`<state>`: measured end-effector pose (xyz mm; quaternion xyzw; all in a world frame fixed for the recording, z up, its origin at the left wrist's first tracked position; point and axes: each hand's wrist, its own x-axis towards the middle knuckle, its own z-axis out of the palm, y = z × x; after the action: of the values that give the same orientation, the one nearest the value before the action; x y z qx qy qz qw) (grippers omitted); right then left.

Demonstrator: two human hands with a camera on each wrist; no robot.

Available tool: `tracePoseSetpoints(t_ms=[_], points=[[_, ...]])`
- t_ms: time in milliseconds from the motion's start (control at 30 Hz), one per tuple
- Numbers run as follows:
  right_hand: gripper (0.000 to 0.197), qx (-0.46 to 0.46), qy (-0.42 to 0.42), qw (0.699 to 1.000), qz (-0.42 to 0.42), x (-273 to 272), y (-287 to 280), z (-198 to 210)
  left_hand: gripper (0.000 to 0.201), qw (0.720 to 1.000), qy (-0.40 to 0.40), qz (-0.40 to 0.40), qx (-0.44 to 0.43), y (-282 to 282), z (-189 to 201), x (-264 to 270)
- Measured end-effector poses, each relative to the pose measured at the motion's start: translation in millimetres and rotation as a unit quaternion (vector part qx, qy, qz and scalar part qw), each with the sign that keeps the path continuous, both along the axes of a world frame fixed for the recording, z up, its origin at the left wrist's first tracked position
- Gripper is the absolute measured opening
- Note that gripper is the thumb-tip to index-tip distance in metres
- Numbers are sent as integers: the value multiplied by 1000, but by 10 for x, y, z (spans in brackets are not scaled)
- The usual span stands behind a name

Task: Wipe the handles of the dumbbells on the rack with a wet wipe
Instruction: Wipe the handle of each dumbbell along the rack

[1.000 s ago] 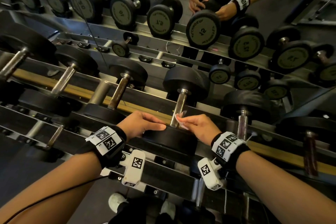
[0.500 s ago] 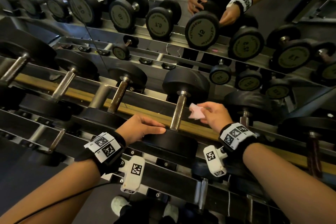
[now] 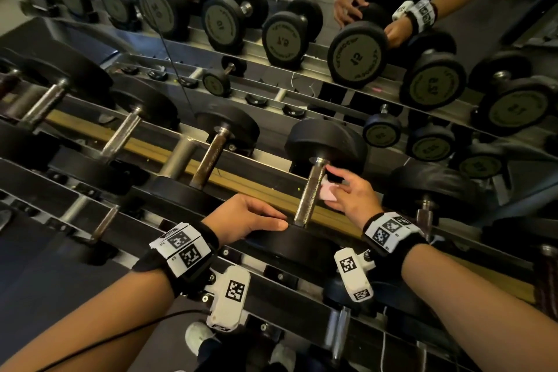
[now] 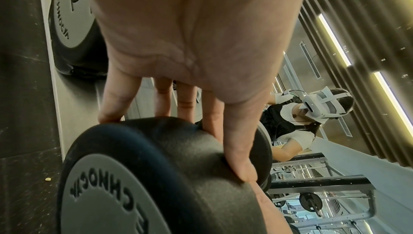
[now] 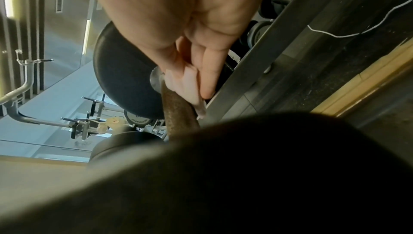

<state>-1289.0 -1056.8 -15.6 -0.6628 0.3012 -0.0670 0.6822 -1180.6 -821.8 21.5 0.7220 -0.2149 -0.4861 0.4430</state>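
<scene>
Far to your left, black rubber-headed dumbbells with steel handles (image 3: 120, 136) are lying side by side across the grey metal rack (image 3: 302, 278), running on past both hands. Your left hand (image 3: 241, 217) is resting on the near head of the black round-headed dumbbell with the knurled steel handle (image 3: 311, 193) — fingers spread and laid over the rubber, thumb down its side, bracing rather than gripping the bar. Just to its right, that handle is standing clear between the two heads. Your right hand (image 3: 350, 193) is pinching the small pale pink folded wet wipe (image 3: 327, 192) between thumb and fingers, and pressing it against the right side of the handle, near the far head. Beyond — the wall mirror (image 3: 302, 24) is reflecting the rack and your arms.
</scene>
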Motion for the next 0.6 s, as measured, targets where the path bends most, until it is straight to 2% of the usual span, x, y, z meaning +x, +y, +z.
tracePoseSetpoints(t_ms=[100, 233, 400, 467, 533, 600], points=[[23, -45, 31, 999, 1, 32, -13, 29, 28, 1000, 3, -2, -1, 1, -3, 8], [29, -161, 78, 981, 71, -20, -53, 43, 26, 1000, 3, -7, 0, 2, -4, 12], [34, -143, 98, 968, 180, -195, -28, -29, 26, 1000, -6, -16, 4, 0, -22, 27], [33, -147, 113, 970, 155, -192, -64, -67, 31, 1000, -7, -17, 4, 3, -27, 30], [28, -182, 120, 973, 76, -136, -146, -112, 32, 1000, -7, -17, 4, 7, -26, 31], [26, -181, 102, 978, 30, -71, -189, -119, 32, 1000, -5, -18, 0, 8, -25, 31]])
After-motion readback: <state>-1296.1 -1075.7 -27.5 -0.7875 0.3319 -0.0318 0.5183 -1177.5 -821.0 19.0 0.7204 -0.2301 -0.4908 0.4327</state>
